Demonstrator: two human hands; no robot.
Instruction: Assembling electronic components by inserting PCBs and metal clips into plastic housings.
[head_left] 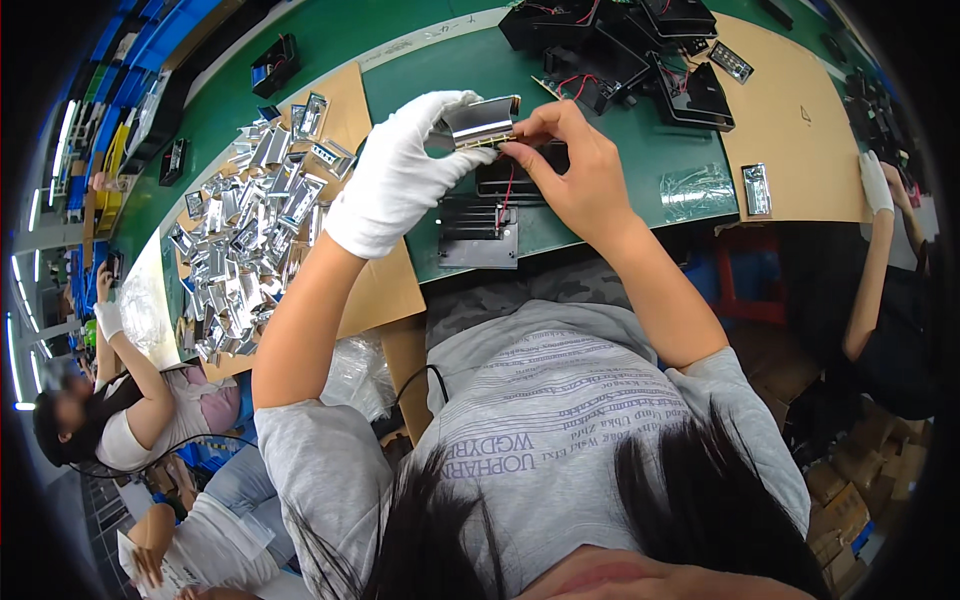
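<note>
A curved, mirror-like silver reflector [480, 121] is up over the green bench, gripped at its left side by my left hand [392, 185] in a white glove. Along its lower edge runs a thin yellowish strip [487, 142], probably a small circuit board. My bare right hand [585, 170] pinches the right end of this strip and reflector between thumb and fingers. From there a red wire [509, 188] hangs down to a black case [470, 220] with a flat grey panel [478, 254] at the bench's front edge. My hands partly hide the case.
A heap of silver reflectors [250, 230] covers cardboard [400, 285] to the left. Black housings [690, 95] with red wires are piled at the far right. Clear plastic film [697, 190] and a silver lamp part [756, 189] lie right. Co-workers sit at both sides.
</note>
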